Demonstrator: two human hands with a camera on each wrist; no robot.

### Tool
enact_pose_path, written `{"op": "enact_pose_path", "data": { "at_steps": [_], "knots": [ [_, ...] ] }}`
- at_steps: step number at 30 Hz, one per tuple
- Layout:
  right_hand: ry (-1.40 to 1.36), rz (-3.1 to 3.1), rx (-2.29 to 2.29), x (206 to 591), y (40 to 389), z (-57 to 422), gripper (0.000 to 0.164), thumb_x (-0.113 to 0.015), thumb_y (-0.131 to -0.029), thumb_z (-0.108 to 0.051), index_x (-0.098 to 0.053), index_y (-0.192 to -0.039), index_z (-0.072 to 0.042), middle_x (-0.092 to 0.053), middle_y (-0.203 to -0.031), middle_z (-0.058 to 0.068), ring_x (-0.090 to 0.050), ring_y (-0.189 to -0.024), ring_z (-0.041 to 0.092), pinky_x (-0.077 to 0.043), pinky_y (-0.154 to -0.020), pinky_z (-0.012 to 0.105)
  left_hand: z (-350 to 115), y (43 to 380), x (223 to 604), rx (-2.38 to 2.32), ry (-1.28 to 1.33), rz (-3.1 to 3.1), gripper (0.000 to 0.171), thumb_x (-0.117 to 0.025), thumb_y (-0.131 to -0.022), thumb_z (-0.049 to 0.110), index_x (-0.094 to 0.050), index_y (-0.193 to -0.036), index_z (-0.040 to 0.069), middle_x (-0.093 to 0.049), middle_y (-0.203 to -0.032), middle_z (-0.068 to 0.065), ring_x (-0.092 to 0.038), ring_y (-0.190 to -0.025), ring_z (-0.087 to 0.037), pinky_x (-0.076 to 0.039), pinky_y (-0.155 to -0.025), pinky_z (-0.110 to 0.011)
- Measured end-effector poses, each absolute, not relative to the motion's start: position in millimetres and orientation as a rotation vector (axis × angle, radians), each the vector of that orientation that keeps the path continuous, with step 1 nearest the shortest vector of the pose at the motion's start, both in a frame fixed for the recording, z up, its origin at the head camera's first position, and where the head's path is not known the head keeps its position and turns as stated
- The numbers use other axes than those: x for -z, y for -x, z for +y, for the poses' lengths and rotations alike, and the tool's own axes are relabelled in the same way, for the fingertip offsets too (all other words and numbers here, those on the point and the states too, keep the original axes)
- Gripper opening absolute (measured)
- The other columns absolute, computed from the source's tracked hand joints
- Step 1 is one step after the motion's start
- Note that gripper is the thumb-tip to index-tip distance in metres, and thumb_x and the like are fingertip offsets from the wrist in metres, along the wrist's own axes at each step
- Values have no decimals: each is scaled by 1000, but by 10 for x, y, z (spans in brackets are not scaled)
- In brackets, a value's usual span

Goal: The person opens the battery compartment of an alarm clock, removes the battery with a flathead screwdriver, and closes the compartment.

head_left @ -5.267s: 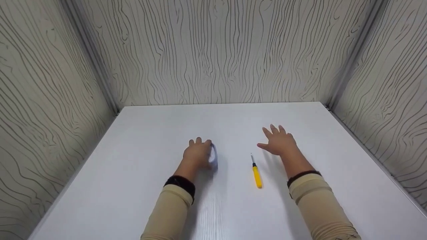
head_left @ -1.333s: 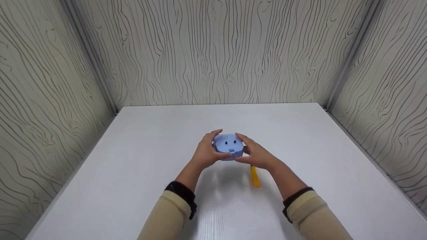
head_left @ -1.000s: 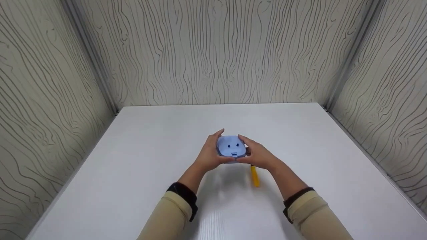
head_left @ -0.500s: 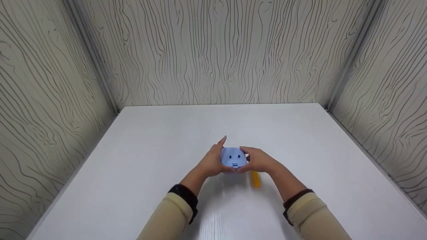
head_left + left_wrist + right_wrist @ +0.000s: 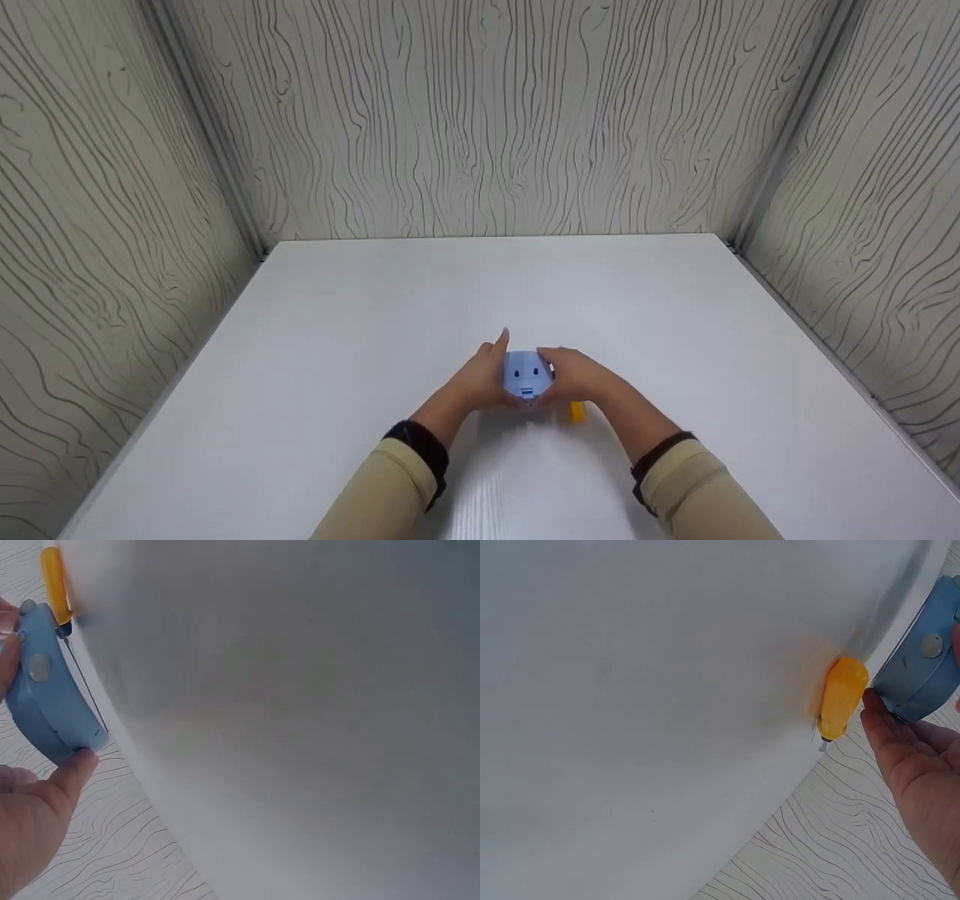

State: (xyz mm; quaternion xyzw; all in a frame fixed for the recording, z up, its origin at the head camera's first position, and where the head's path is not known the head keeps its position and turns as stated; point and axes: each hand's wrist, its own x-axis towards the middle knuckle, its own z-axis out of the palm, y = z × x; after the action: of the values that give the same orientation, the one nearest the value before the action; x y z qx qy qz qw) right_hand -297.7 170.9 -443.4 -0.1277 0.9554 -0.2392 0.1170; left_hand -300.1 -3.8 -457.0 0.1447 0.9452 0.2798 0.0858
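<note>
Both hands hold a small light-blue case (image 5: 528, 373) between them, over the middle of the table. Its top carries two dark eye-like marks, and a latch sits on the near side. My left hand (image 5: 484, 379) grips the left side, and my right hand (image 5: 579, 375) the right side. Round pale studs show on the case wall (image 5: 56, 705) in the left wrist view. Just under the right hand lies a screwdriver with a yellow handle (image 5: 577, 412), mostly hidden in the head view. Its thin shaft shows in the left wrist view. Whether the case touches the table I cannot tell.
A white table (image 5: 337, 337) spreads around the hands. Wood-grain panels stand at the back (image 5: 480, 120), left (image 5: 90, 225) and right (image 5: 877, 225), joined by grey corner posts.
Earliest, only my left hand was on the case, with the right hand spread apart. Since then both hands have taken hold of it, and lately they have brought it nearer, covering more of the screwdriver.
</note>
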Motion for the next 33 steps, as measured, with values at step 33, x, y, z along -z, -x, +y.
{"op": "enact_pose_path", "data": {
  "at_steps": [33],
  "knots": [
    [629,2893,439,4458,2857,1606,77,-72,-75,-42,-41,-138,-10,-36,-143,6,-36,-129,28,-34,-103,44,-113,3023,4596,-657,-518,2820,89,-81,-65,34,-38,-137,5,-46,-130,-12,-46,-118,-24,-38,-99,-35]
  ]
}}
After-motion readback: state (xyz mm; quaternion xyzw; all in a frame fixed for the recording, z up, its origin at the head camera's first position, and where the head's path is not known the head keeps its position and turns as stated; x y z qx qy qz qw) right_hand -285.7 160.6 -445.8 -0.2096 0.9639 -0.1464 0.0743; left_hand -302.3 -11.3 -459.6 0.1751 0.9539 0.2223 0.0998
